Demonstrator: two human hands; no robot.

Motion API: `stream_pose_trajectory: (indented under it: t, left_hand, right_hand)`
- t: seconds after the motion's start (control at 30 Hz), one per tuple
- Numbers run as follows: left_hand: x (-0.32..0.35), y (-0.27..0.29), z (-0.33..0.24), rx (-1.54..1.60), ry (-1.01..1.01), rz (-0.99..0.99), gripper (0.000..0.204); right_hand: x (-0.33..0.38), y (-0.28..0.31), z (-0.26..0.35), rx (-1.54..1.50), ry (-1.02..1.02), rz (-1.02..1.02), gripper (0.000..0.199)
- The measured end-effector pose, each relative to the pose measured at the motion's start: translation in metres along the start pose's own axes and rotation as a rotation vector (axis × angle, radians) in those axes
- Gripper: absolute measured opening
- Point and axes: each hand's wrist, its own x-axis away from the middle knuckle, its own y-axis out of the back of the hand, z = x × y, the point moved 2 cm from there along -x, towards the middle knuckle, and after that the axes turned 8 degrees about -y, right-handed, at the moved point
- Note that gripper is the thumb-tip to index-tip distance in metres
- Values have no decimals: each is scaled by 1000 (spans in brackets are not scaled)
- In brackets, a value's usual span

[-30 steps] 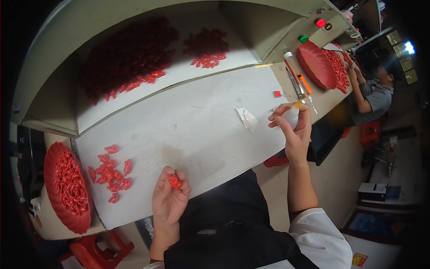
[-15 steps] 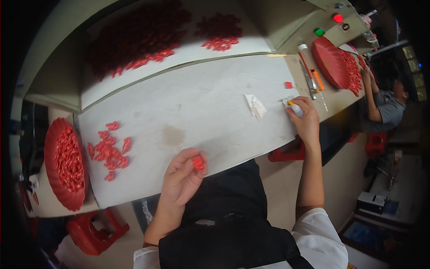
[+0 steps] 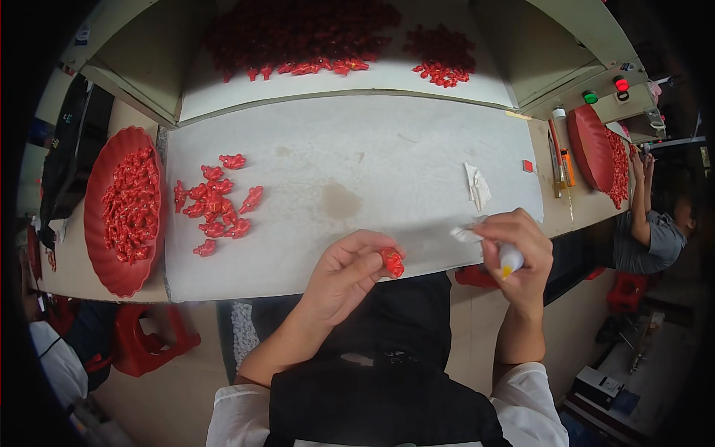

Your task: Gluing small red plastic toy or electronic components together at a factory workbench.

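Observation:
My left hand (image 3: 344, 274) pinches a small glossy red figurine (image 3: 393, 263) between thumb and fingers, just above the table's near edge. To its right, my right hand (image 3: 530, 261) is closed around a small white bottle with a yellow tip (image 3: 511, 257), the tip pointing down toward me. A crumpled white tissue (image 3: 467, 232) sticks out from the fingertips of that same hand. On the left part of the white work surface (image 3: 298, 246) lies a loose group of similar red figurines (image 3: 214, 205). Another folded tissue (image 3: 477, 188) lies beyond my right hand.
A scalloped red dish (image 3: 94, 223) full of red pieces stands at the left. Dark red heaps (image 3: 320, 65) lie on the raised back shelf. At right are a small red square (image 3: 527, 165), an orange-handled tool (image 3: 567, 167), another red dish (image 3: 588, 145) and a co-worker (image 3: 648, 235).
My right hand has lifted the bottle and tissue off the right side of the table and brought them nearer my left hand. The view has swung, and the figurine is now at my left fingertips.

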Motion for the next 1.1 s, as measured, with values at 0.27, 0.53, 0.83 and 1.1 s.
stream_pose_trajectory:
  t: [0.27,0.53,0.83,1.1]
  left_hand:
    - [1,-4,0,-40,8,-16,19]
    - [3,-3,-2,-14,28,-14,19]
    - [4,-3,-4,-24,31,-19,19]
    - [4,-8,-4,-36,11,-11,19]
  right_hand:
    - [-13,-16,41,159,309,153,30]
    - [-18,-20,52,263,445,214,22]
    - [-21,-13,59,281,473,201,25]
    - [-16,-24,46,407,459,186,23]
